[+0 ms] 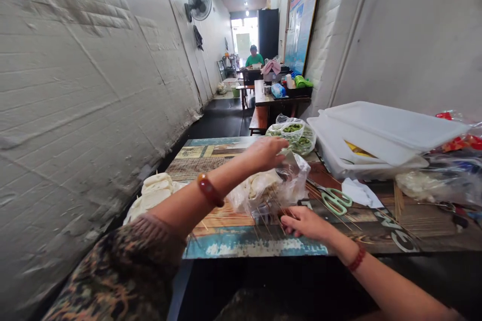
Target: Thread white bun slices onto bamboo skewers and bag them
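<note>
A clear plastic bag [301,173] lies crumpled at the middle of the table, around pale folded sheets of food [263,183]. Thin bamboo skewers [269,225] stick out of its near side. Over the bag's far side reaches my left hand [267,153], fingers stretched to the right and somewhat blurred, with no object visible in them. My right hand [305,221] is at the bag's near right, its fingers curled closed around skewer ends. Another pale folded stack [156,190] sits left, partly behind my left forearm. Green-handled scissors [335,200] lie beside loose skewers at the right.
A bag of green vegetables [293,135] stands at the table's back edge. Right of it are a white plastic tub [327,148] with a tilted lid [391,123], white tissue [361,193] and more plastic bags [444,183]. A person in green [254,57] sits far back.
</note>
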A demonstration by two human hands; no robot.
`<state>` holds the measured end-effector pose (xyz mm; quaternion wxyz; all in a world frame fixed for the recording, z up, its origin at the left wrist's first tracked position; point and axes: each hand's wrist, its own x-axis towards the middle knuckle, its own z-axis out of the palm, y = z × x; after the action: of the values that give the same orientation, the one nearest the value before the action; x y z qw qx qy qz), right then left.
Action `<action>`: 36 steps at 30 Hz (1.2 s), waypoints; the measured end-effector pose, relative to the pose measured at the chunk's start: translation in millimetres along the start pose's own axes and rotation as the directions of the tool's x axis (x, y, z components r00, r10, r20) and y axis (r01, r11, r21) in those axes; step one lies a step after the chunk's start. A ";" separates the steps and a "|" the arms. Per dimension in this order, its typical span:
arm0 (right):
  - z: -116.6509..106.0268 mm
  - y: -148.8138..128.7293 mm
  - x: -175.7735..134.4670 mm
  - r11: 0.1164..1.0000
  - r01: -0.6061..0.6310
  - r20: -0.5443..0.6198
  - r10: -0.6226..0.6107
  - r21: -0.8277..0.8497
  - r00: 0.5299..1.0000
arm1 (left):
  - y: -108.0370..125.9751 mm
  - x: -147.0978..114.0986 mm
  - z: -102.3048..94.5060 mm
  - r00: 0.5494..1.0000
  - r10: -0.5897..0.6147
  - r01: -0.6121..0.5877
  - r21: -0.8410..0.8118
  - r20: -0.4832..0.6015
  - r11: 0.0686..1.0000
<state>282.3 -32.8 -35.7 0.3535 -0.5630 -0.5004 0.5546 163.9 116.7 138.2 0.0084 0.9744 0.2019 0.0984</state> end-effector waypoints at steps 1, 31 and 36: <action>-9.3 -1.5 -8.1 0.997 0.023 -0.022 -0.025 -0.073 0.999 | -5.7 -7.4 -5.7 0.999 -0.037 0.037 -0.019 -0.028 0.999; 25.9 -10.6 103.8 0.420 0.357 -0.003 -0.651 -0.835 0.759 | -22.2 -139.5 47.7 0.992 0.111 -0.123 0.480 0.052 0.869; 21.2 -9.2 108.6 0.358 0.429 0.072 -0.693 -0.829 0.718 | 12.0 -157.3 55.0 0.995 0.034 0.004 0.392 -0.090 0.920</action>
<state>247.4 69.9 -59.1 0.2995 -0.5236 -0.7973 0.0201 37.9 44.8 55.3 -0.1967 0.9522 0.2101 0.1024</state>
